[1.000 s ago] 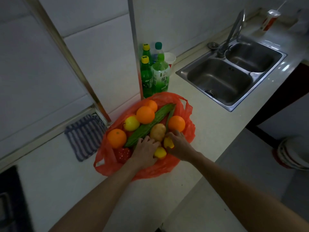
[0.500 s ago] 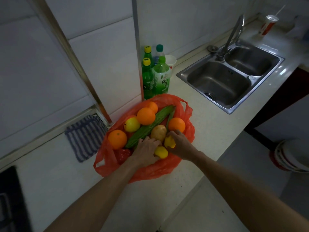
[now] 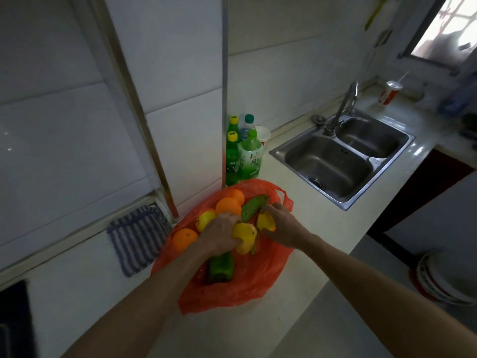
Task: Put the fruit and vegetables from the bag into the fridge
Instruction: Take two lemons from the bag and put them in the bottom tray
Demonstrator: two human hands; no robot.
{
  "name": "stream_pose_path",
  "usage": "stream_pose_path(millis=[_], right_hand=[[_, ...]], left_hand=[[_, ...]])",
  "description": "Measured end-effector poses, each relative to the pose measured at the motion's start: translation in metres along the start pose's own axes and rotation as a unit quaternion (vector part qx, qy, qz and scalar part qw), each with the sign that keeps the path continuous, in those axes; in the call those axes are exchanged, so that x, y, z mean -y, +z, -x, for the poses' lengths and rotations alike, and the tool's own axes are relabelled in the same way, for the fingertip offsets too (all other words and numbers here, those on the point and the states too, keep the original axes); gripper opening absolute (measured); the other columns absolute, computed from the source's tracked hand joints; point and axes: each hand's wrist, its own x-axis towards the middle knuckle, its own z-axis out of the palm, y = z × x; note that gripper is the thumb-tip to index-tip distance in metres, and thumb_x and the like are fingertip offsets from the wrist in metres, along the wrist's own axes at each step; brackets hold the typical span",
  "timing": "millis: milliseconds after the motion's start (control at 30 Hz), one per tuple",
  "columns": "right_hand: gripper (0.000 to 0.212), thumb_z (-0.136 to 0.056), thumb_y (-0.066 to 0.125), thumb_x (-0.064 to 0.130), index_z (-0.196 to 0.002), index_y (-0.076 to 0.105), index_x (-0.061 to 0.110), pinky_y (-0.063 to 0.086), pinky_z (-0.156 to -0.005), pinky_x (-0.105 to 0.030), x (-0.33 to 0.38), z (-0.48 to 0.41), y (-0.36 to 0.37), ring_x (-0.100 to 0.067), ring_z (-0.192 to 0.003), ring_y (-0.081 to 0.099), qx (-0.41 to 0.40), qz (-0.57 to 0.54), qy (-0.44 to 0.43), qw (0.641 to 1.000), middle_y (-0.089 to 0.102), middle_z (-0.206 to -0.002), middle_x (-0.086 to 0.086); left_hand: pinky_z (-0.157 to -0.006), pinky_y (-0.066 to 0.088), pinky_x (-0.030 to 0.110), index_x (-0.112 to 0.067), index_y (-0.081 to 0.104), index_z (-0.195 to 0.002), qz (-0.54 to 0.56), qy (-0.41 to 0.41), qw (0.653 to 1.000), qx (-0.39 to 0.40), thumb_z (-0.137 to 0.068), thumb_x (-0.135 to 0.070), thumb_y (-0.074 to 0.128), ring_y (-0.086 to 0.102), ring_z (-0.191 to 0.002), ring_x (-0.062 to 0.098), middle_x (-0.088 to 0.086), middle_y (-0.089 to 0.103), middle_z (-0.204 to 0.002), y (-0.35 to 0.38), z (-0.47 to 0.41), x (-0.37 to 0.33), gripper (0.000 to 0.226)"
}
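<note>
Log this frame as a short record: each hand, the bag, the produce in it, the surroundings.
left hand: grips large yellow fruit over the bag
right hand: holds small yellow fruit
bag: red plastic, open on the counter
in bag: oranges, green pepper, long green vegetable
nearby: green bottles, striped cloth, double sink
fridge: not in view

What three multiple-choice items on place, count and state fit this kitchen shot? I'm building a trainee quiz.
1. The striped cloth lies: A on the floor; B left of the red bag; C on bottles.
2. The sink has: A one basin; B three; C two.
3. The left hand: A grips a yellow fruit; B lies flat; C holds a bottle.
Answers: B, cloth beside the bag; C, two bowls side by side; A, hand curled round the fruit.
</note>
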Motion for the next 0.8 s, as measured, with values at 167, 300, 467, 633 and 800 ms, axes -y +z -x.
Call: stream_pose_path(millis=[167,300,467,633,800], right_hand=[[0.06,-0.081,0.071,0.027,-0.134,0.044,0.019,0.046,-0.086,-0.031,0.017,-0.018,-0.021,-0.024,-0.113,0.046,0.007,0.02,-0.002,1.0,0.045,-0.127,-0.007],[0.058,-0.081,0.07,0.024,-0.134,0.044,0.024,0.048,-0.091,-0.037,0.027,-0.035,-0.031,-0.023,-0.117,0.045,0.006,0.018,-0.015,1.0,0.044,-0.131,-0.007],[0.056,-0.081,0.067,0.03,-0.131,0.043,0.031,0.05,-0.09,-0.039,0.032,-0.063,-0.036,-0.021,-0.114,0.047,0.006,-0.003,-0.038,0.999,0.043,-0.128,-0.003],[0.049,-0.081,0.068,0.03,-0.125,0.045,0.028,0.047,-0.089,-0.04,0.036,-0.088,-0.04,-0.021,-0.11,0.045,0.021,0.003,-0.078,0.997,0.044,-0.123,-0.003],[0.05,-0.077,0.072,0.023,-0.122,0.05,0.02,0.04,-0.086,-0.032,0.037,-0.108,-0.045,-0.022,-0.107,0.047,0.043,-0.012,-0.145,0.988,0.048,-0.118,-0.005]], left_hand=[[-0.078,0.049,0.039,-0.012,0.06,-0.102,0.092,0.004,0.994,-0.065,-0.069,-0.044,0.063,0.057,-0.092,0.022,0.005,0.058,-0.1,-0.033,0.0,0.003,0.047],[-0.073,0.043,0.027,-0.01,0.064,-0.102,0.119,0.002,0.988,-0.099,-0.064,-0.059,0.053,0.06,-0.092,0.022,0.008,0.064,-0.101,-0.052,0.002,0.007,0.063],[-0.073,0.043,0.03,-0.004,0.062,-0.102,0.093,-0.027,0.989,-0.111,-0.07,-0.039,0.062,0.057,-0.093,0.026,0.013,0.063,-0.102,-0.067,0.009,0.019,0.048],[-0.072,0.036,0.028,-0.008,0.057,-0.105,0.059,-0.081,0.984,-0.145,-0.075,-0.029,0.07,0.05,-0.095,0.019,0.009,0.056,-0.105,-0.082,0.016,0.025,0.039],[-0.069,0.031,0.028,-0.007,0.054,-0.097,0.021,-0.137,0.969,-0.206,-0.074,-0.025,0.076,0.05,-0.095,0.022,0.011,0.056,-0.1,-0.089,0.029,0.02,0.036]])
